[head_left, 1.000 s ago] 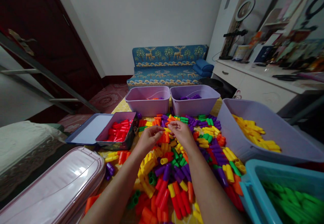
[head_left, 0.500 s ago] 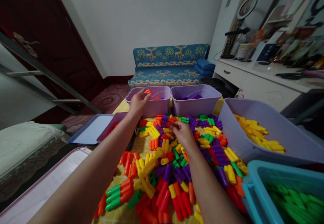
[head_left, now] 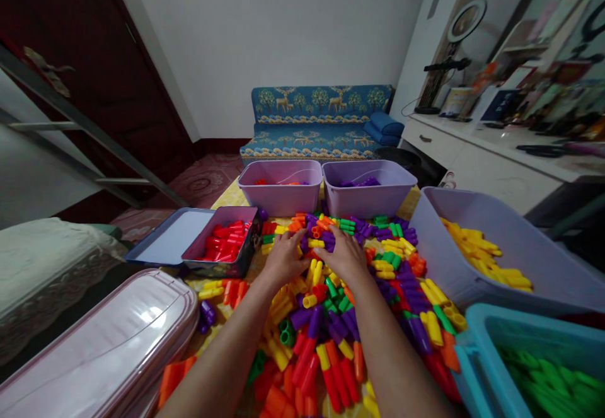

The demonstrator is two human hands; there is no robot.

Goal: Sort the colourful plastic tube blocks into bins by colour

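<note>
A wide heap of plastic tube building blocks (head_left: pixel 331 326) in red, orange, yellow, green and purple covers the table. My left hand (head_left: pixel 286 256) reaches into the heap's far part, fingers spread over yellow and orange pieces. Beside it my right hand (head_left: pixel 346 253) is open too, its thumb apart from the fingers, and the fingertips lie by orange blocks (head_left: pixel 325 223). I see nothing held in either hand. Just beyond stand two lilac bins: the left bin (head_left: pixel 280 198) has orange blocks inside, the right bin (head_left: pixel 367 198) purple ones.
Red blocks fill an open tin (head_left: pixel 248 260) at left, near a pale pink lid (head_left: pixel 108 342). At right are a large lilac bin (head_left: pixel 439 248) with yellow blocks and a turquoise bin (head_left: pixel 486 320) with green ones. A blue patterned sofa (head_left: pixel 316 134) stands behind.
My left hand has left the left lilac bin, where it held an orange piece, and come back down to the heap. My right hand stays near its spot, fingers more spread.
</note>
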